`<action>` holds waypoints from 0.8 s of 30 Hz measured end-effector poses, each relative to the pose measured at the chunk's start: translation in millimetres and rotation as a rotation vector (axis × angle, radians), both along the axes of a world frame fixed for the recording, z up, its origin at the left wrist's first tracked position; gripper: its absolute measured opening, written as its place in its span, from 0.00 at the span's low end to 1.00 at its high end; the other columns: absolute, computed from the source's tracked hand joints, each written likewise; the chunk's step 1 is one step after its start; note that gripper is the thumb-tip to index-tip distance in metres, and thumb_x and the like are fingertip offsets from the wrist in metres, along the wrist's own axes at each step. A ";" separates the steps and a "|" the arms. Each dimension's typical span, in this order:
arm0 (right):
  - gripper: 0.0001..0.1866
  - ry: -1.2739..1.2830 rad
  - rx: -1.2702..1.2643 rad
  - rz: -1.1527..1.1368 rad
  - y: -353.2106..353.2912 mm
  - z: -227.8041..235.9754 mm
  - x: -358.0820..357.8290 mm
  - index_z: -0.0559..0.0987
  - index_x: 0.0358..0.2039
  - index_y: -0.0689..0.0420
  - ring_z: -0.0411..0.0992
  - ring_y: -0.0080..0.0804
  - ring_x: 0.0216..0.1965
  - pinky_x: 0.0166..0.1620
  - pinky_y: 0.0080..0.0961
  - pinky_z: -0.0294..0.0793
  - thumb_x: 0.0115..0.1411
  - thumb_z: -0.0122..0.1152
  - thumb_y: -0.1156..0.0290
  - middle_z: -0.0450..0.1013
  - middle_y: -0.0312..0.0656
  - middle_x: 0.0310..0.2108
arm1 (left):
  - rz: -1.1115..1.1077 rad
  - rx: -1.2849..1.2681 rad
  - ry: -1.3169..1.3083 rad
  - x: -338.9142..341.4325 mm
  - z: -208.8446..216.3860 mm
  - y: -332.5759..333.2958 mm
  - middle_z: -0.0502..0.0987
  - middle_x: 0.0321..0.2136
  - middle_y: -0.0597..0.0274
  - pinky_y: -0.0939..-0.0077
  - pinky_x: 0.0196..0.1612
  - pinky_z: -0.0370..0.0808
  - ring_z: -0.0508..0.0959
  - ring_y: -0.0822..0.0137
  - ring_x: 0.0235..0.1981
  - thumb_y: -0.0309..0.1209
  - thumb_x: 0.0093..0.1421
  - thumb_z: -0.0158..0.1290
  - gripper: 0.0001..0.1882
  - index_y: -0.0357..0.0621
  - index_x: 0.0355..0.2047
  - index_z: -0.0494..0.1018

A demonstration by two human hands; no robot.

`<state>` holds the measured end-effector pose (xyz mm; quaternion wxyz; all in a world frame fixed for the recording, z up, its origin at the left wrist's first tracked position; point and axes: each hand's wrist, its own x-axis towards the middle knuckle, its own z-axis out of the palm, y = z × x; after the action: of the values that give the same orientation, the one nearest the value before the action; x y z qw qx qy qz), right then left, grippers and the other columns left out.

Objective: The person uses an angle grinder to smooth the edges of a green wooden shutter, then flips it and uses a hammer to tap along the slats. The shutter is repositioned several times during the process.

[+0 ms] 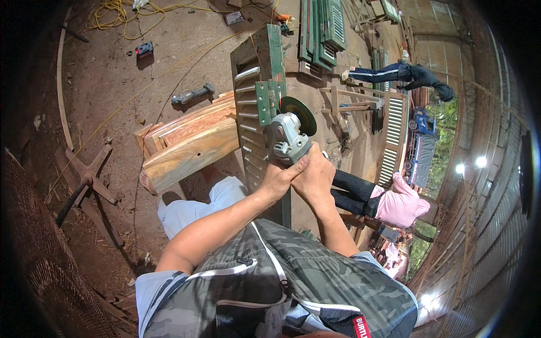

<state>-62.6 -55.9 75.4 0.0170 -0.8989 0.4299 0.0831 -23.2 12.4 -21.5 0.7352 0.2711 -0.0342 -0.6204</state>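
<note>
Two grips are holding one grinder (289,141). The left grip (279,181) is squeezing it from the left, and the right grip (316,173) is squeezing it from the right. Both are curling closed around it, close together, with the left thumb reaching across. Some fingers are hiding, so nobody can tell how each one is sitting.

The grinder is pointing away from the vest (242,281). Its long way is running out ahead of the grips and leaning a little to the left. The round disc (301,114) is sitting ahead of both grips, at the far end.

The green frame (276,56) is standing just left of the grips and going on ahead of them. Its long way is running nearly the same way as the grinder. The left grip is being the nearer one to it. A small plate (262,104) with holes is sitting on the frame, ahead of the left grip and a bit to its left. The disc is standing just beside the plate, on the right. The view is not showing if they are touching.

Farther left of the grips, some boards (194,160) are resting beside the frame. Past the boards, another tool (193,94) is lying on the ground (115,135). Well off to the right, a worker in pink (397,205) is bending over.
</note>
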 end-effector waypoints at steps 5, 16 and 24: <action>0.24 -0.027 -0.007 0.018 -0.4 -0.1 -0.3 0.70 0.39 0.62 0.78 0.64 0.31 0.35 0.53 0.76 0.51 0.70 0.59 0.77 0.59 0.26 | 0.006 -0.007 0.000 1.9 2.5 0.7 0.73 0.59 0.54 0.64 0.65 0.64 0.70 0.62 0.61 0.58 0.61 0.62 0.42 0.38 0.63 0.68; 0.24 -0.020 -0.023 0.032 -1.4 -2.0 -1.9 0.70 0.38 0.62 0.78 0.64 0.31 0.34 0.53 0.76 0.51 0.70 0.60 0.77 0.59 0.26 | 0.016 -0.006 -0.003 1.2 1.5 0.0 0.74 0.58 0.55 0.65 0.65 0.65 0.71 0.63 0.60 0.57 0.62 0.62 0.40 0.38 0.62 0.69; 0.23 -0.023 -0.025 0.028 1.1 -1.4 1.1 0.70 0.38 0.61 0.78 0.63 0.31 0.34 0.53 0.76 0.51 0.71 0.60 0.77 0.58 0.26 | 0.040 -0.008 0.003 -0.8 0.0 0.4 0.74 0.57 0.55 0.66 0.64 0.66 0.72 0.64 0.59 0.57 0.63 0.62 0.39 0.37 0.62 0.70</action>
<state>-61.5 -54.7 74.0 0.0096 -0.9058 0.4182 0.0678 -23.9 12.8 -21.5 0.7487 0.2679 -0.0303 -0.6057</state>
